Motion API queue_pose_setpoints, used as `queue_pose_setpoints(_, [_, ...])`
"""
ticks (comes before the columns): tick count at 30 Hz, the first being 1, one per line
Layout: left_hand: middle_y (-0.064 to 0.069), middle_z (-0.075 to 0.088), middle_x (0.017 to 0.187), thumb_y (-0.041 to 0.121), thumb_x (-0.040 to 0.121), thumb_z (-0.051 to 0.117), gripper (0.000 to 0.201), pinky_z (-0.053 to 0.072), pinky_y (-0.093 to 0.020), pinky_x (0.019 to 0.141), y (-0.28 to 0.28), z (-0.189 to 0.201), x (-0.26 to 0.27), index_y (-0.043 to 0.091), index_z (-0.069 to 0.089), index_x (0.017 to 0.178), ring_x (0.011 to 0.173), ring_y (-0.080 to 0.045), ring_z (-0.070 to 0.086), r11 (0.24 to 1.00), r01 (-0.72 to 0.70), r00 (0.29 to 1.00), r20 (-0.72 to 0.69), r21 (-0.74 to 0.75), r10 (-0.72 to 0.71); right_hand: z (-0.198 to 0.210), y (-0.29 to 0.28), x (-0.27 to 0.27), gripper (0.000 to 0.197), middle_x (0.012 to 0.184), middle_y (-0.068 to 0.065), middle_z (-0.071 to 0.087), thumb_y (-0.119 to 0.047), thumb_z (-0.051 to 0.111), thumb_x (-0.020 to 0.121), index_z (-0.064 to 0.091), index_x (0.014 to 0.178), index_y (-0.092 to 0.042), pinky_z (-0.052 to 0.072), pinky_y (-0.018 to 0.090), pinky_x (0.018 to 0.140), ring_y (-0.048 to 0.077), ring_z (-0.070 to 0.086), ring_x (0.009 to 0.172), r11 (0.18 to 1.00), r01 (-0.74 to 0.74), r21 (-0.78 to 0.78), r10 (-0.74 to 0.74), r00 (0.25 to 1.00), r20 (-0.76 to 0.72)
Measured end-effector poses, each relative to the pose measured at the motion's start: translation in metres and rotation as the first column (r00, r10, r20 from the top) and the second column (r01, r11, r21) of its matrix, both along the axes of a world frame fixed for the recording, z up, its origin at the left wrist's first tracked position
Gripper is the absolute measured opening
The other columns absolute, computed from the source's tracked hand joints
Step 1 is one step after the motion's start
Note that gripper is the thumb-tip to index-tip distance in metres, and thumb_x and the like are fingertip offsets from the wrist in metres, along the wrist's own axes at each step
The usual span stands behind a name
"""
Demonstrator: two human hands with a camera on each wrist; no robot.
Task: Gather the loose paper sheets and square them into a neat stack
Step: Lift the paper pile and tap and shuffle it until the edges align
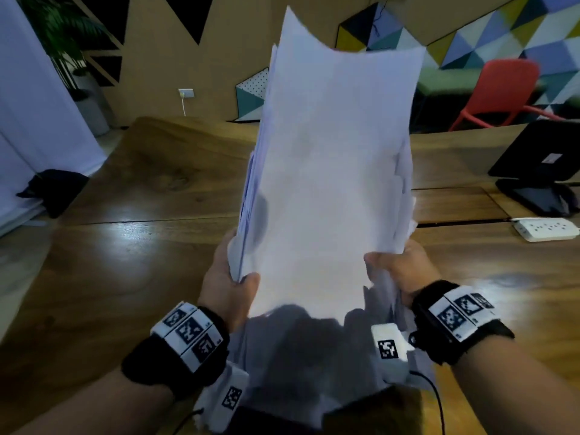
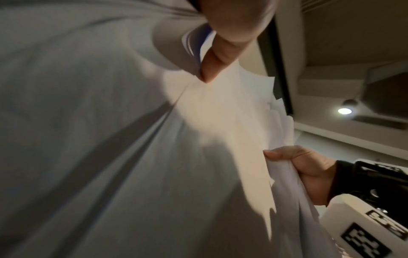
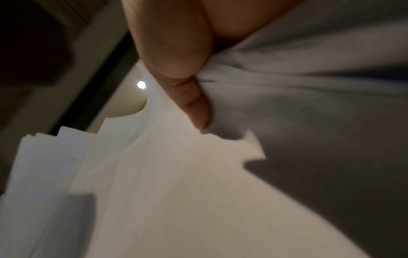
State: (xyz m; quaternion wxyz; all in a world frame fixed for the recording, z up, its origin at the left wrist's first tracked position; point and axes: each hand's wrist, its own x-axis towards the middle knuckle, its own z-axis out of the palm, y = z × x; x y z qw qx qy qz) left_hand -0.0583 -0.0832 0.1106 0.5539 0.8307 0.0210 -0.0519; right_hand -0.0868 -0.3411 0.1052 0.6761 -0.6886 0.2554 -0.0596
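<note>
You have the sheaf of loose white paper sheets (image 1: 329, 171) lifted clear of the glossy brown wooden desk (image 1: 125, 246) and held upright in front of you, each hand taking one long side near the bottom. Your left hand (image 1: 229, 277) is clamped on the left edge, thumb on the near face and fingers hidden behind; your right hand (image 1: 405, 268) has the same grip on the right edge. Holding low and on both sides lets the sheets hang loosely between your palms, which is probably why you hold them so: they can slide against each other and settle.

The stack is not yet square. Corners jut out at the top and along the right side, and the right wrist view shows several sheets stepped out of line below your thumb (image 3: 183, 83). The bottom edges are uneven too, seen from the left wrist.

Well off to the right lies a white power strip (image 1: 546, 229), clear of your work.
</note>
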Motion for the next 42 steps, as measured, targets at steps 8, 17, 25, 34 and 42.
queue_pose_setpoints(8, [0.004, 0.057, 0.077, 0.013, 0.078, 0.068, 0.012, 0.043, -0.026, 0.073, -0.013, 0.071, 0.010, 0.018, 0.057, 0.081, 0.077, -0.018, 0.057, 0.977, -0.042, 0.988, 0.134, -0.211, 0.071, 0.069, 0.020, -0.014, 0.036, 0.081, -0.005, 0.069, -0.004, 0.071, 0.070, 0.060, 0.104, -0.011, 0.053, 0.026, 0.068, 0.016, 0.066, 0.080, 0.993, 0.110, -0.038, -0.080, 0.883, 0.463])
queue_pose_setpoints(17, [0.013, 0.050, 0.077, 0.008, 0.068, 0.078, 0.042, 0.034, -0.010, 0.055, 0.004, 0.049, 0.006, 0.013, 0.052, 0.100, 0.079, -0.013, 0.052, 0.975, -0.005, 0.996, 0.084, -0.223, 0.024, 0.050, 0.011, -0.036, 0.044, 0.083, 0.001, 0.069, 0.013, 0.064, 0.075, 0.058, 0.093, -0.026, 0.054, 0.039, 0.077, 0.031, 0.061, 0.091, 0.998, 0.065, 0.022, -0.068, 0.900, 0.430])
queue_pose_setpoints(25, [0.006, 0.054, 0.075, 0.007, 0.051, 0.080, 0.038, 0.038, 0.000, 0.041, 0.011, 0.053, 0.000, 0.023, 0.053, 0.074, 0.070, -0.003, 0.050, 0.939, 0.083, 0.995, 0.086, -0.335, -0.057, 0.047, -0.007, -0.037, 0.071, 0.081, -0.003, 0.073, -0.049, 0.090, 0.026, 0.065, 0.088, -0.027, 0.058, 0.031, 0.067, 0.019, 0.069, 0.084, 1.000, -0.008, 0.004, 0.006, 0.907, 0.422])
queue_pose_setpoints(34, [0.008, 0.067, 0.063, 0.011, 0.049, 0.082, 0.030, 0.047, -0.014, 0.046, 0.007, 0.058, 0.008, 0.020, 0.064, 0.071, 0.063, -0.008, 0.061, 0.912, 0.079, 0.987, 0.163, -0.402, -0.014, 0.059, -0.014, -0.033, 0.032, 0.079, -0.002, 0.075, -0.013, 0.079, 0.058, 0.071, 0.087, -0.022, 0.057, 0.026, 0.067, 0.015, 0.071, 0.074, 0.978, -0.124, 0.168, 0.017, 0.850, 0.527])
queue_pose_setpoints(42, [0.032, 0.068, 0.063, 0.000, 0.051, 0.067, 0.040, 0.044, 0.001, 0.057, 0.021, 0.056, 0.009, 0.024, 0.055, 0.081, 0.066, 0.021, 0.059, 0.927, 0.241, 0.942, 0.299, -0.288, -0.152, 0.061, -0.001, -0.026, 0.043, 0.075, -0.006, 0.075, -0.004, 0.081, 0.046, 0.073, 0.084, -0.023, 0.056, 0.022, 0.061, 0.008, 0.070, 0.073, 0.974, -0.225, 0.033, 0.182, 0.856, 0.483])
